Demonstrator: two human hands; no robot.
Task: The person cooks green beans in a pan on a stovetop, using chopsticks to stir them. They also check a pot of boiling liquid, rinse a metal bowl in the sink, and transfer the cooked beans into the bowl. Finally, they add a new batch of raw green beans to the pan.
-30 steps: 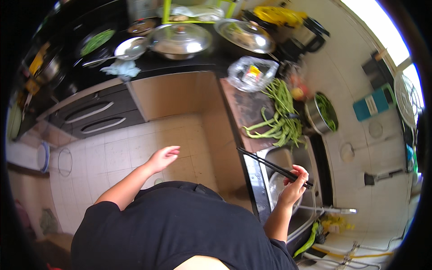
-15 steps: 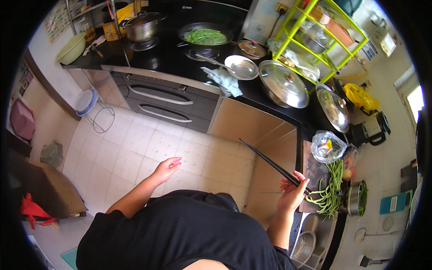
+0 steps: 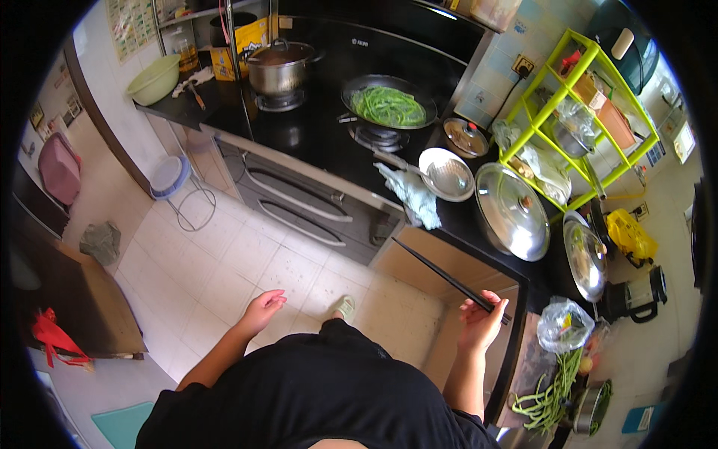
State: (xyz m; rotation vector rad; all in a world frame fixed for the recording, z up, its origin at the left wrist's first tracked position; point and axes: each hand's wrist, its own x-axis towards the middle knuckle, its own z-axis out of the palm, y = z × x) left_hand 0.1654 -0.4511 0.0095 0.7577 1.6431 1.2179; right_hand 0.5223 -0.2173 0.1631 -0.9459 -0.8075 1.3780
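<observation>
long black chopsticks (image 3: 441, 271) hang clear of the counter, lying so close that they read as one dark line. the right hand (image 3: 482, 322) is clamped on them near the thicker end, which probably keeps its fingers well back from the tips. taking a clock centred on that hand, twelve straight up the view, the tips point between ten and eleven, away from the body. the left hand (image 3: 262, 310), at nine, is empty, fingers loosely bent and slightly apart.

just before twelve, a perforated skimmer (image 3: 452, 178) lies on the counter by a pale blue cloth (image 3: 413, 198), perhaps put there to catch drips. a domed steel lid (image 3: 508, 206) sits past twelve. at eleven, farther off, a frying pan (image 3: 431, 112) of green beans (image 3: 385, 106) stands over a burner, presumably for heat. at three is a clear plastic bag (image 3: 565, 327); between four and five, raw yardlong beans (image 3: 550, 398) lie on a cutting board (image 3: 525, 365), likely keeping them off the counter.
</observation>
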